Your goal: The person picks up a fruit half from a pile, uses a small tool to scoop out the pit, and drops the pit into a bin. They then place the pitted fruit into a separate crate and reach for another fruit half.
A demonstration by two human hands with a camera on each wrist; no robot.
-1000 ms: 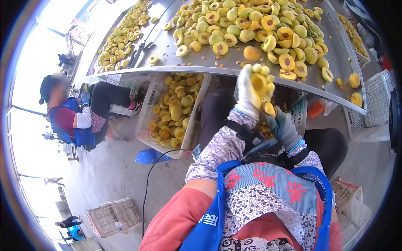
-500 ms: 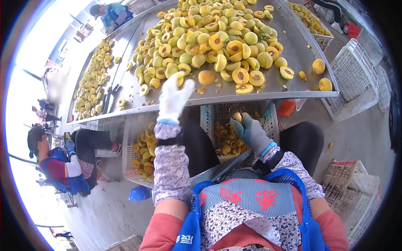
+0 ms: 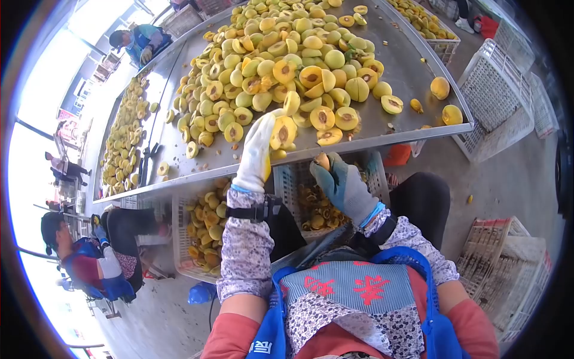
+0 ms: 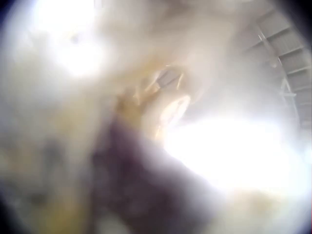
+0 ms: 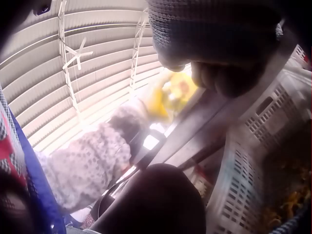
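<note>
White-gloved, the left hand (image 3: 256, 154) held a halved fruit (image 3: 283, 133) at frame centre, apparently to steady it; just right, the right hand (image 3: 347, 186) pinched a brownish object (image 3: 323, 160).

The head camera looks forward and down, wide, over the metal table (image 3: 409, 69) and left hand (image 3: 257, 152). Close by the right hand (image 5: 209, 46), its wrist camera tilts up toward the roof (image 5: 34, 73), sharing the left sleeve (image 3: 245, 257) with the head view; the left wrist's blurred view shows roof at right.
</note>
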